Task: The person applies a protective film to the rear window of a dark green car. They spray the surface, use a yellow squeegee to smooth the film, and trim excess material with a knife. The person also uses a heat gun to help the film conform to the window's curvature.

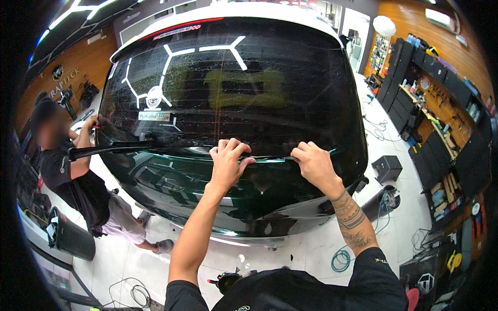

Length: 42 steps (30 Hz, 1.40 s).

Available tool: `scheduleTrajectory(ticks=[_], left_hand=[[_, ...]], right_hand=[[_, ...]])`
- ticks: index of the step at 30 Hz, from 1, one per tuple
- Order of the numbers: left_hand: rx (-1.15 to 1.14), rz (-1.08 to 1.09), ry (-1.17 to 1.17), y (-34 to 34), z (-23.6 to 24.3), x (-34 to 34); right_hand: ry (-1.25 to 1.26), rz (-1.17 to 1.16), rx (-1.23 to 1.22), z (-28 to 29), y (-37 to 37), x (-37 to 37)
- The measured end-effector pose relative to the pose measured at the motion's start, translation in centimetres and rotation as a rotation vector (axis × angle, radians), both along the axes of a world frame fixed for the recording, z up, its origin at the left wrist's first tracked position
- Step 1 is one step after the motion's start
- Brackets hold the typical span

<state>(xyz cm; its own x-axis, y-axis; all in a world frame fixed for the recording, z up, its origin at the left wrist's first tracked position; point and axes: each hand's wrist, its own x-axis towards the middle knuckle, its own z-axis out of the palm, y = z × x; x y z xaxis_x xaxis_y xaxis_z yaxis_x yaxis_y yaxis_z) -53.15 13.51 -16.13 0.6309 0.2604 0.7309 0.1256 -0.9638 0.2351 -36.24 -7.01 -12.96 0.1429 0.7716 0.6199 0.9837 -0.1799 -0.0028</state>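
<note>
The dark green tailgate [181, 179] of a car lies in front of me, below its wide black rear window [181, 119]. My left hand [226, 161] is at the window's lower edge, fingers bent over it and thumb pointing right. To its right, my right hand [315, 167] has its fingers curled down at the same edge, knuckles up. Between the two hands runs a thin shiny line like the rim of a glossy sheet; what the fingertips grip is hidden. A black rear wiper arm [111, 149] sticks out to the left of my left hand.
At left a co-worker in a black shirt [78, 179] reaches to the car's side. Behind that person stands a black bin [72, 236]. A black step box [387, 169], a green hose [341, 260] and a long workbench [425, 111] with tools are at right.
</note>
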Motion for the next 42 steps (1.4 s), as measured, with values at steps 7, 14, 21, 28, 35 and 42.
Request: scheduleTrajectory(ticks=[7,14,21,28,35,42], left_hand=[[0.090,-0.115,0.255,1.3,3.1,1.9],[-0.005,-0.041,0.393,4.9,5.7,-4.2],[-0.047,-0.018,0.324,5.9,2.6,-6.6],[0.084,-0.080,0.256,7.1,2.2,-6.6],[0.096,-0.127,0.280,8.3,1.9,-6.1],[0.121,-0.187,0.164,8.8,-0.5,-6.4]], right_hand=[[0.067,0.200,0.005,0.2,-0.2,2.8],[0.076,0.235,-0.053,0.1,-1.0,3.0],[0.058,0.229,-0.011,0.0,-0.7,2.5],[0.108,0.187,0.026,0.2,-0.8,1.7],[0.050,0.095,-0.068,0.7,-1.1,0.3],[-0.105,-0.036,-0.307,3.4,0.5,-2.5]])
